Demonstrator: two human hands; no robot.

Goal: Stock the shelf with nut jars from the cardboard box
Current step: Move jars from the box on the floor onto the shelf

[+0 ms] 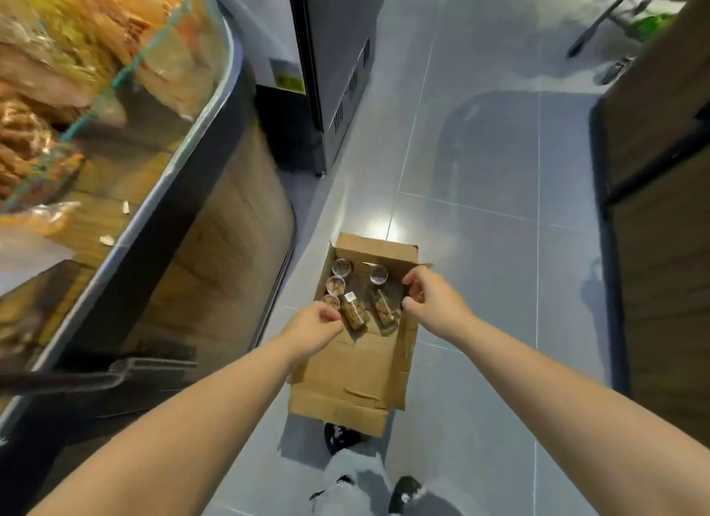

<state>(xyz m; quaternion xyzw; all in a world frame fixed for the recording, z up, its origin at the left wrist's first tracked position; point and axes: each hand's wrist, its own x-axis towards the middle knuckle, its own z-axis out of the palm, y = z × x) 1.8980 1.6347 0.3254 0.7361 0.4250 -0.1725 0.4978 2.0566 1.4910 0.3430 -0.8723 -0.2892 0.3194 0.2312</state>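
No legible text in view.
Too blurred to read: white label [350,296] on a jar [356,315], yellow sticker [289,78] on dark cabinet [338,54].

We see the box [347,369] open on the floor [480,246], plain brown cardboard, its flaps folded out and the near flap lying flat towards us. Inside we count six clear jars [335,285] of nuts. Three stand upright in a row along the left wall, and a fourth jar [379,274] stands near the far right corner. Two lie on their sides, side by side. The shelf [230,254] stands just left of the box.
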